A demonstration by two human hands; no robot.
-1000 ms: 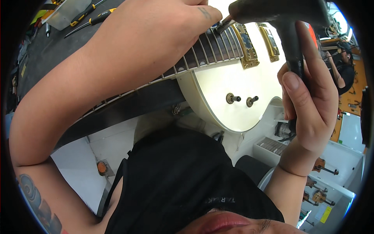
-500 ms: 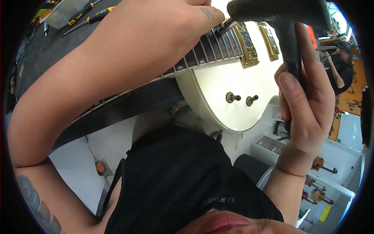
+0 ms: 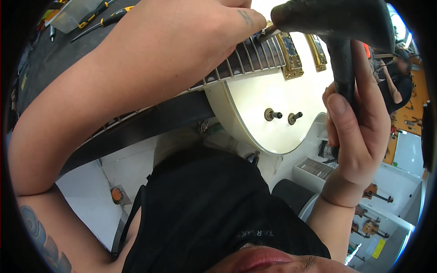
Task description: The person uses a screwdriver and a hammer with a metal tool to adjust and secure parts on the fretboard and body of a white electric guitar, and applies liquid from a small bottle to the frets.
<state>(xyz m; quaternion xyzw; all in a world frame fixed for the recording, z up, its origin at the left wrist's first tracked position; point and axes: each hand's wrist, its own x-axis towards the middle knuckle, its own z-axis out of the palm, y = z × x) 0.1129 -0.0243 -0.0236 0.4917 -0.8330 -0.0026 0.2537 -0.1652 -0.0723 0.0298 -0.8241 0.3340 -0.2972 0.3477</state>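
A cream-white electric guitar (image 3: pixel 255 98) lies on the bench, its fretted neck (image 3: pixel 246 59) running off to the left under my left forearm. My left hand (image 3: pixel 227 27) is closed over the upper frets, round a slim metal tool (image 3: pixel 269 33). Only a short part of that tool shows; its kind is hidden by the fingers. In my right hand (image 3: pixel 359 123), wrapped round the handle, is a black hammer (image 3: pixel 337 20). The hammer's head is raised over the guitar body, with its left face close to the tool's exposed end; contact cannot be made out.
Gold pickups (image 3: pixel 290 57) and two control posts (image 3: pixel 273 114) stand out of the guitar top. Screwdrivers (image 3: pixel 102 23) and a clear plastic bin (image 3: pixel 73 16) lie on the dark bench at the far left. Another person (image 3: pixel 396 84) is at the far right, above small guitars (image 3: pixel 375 193).
The hammer and my right hand have shifted slightly right and down, the head a bit farther from my left hand. My left hand and the guitar are nearly still.
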